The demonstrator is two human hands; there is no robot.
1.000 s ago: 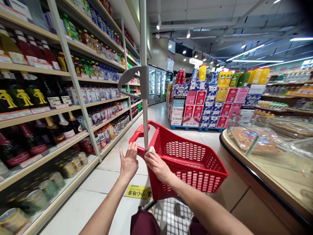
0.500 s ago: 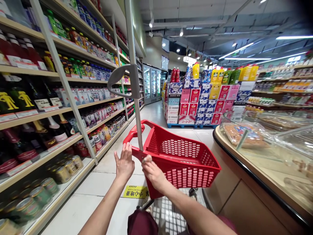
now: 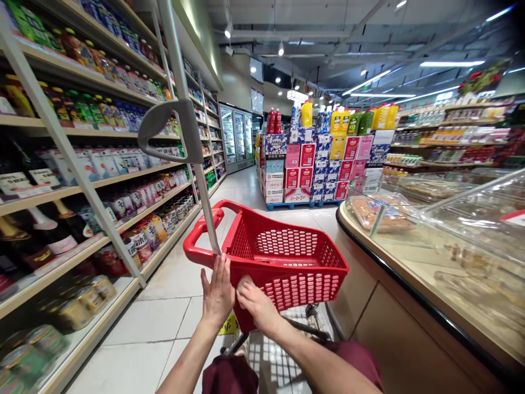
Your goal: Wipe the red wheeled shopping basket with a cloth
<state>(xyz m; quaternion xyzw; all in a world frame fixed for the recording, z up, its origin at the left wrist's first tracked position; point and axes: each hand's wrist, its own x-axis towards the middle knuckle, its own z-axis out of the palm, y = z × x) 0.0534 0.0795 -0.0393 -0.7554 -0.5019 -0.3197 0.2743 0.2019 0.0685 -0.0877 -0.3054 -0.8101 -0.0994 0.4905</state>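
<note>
Red plastic cart [image 3: 283,268], dead centre of the frame, and both hands are at its handle end. Right hand [image 3: 258,306], just below centre, has its fingers bunched on a pale wad [image 3: 245,282] (tissue or cloth, can't tell which) up against the cart's near side wall. Left hand [image 3: 218,298], a bit further left, isn't gripping: long fingers close together, thumb out, fingertips at the rim by the foot of the metal pole [image 3: 211,224]. Can't tell how hard it's pressing, if at all.

My read: the step in hand is rubbing down that side panel, with the left hand steadying. Next move IMO calls for wad flat on the plastic, light even pressure, fingertips clear of the holes toward centre right.
</note>
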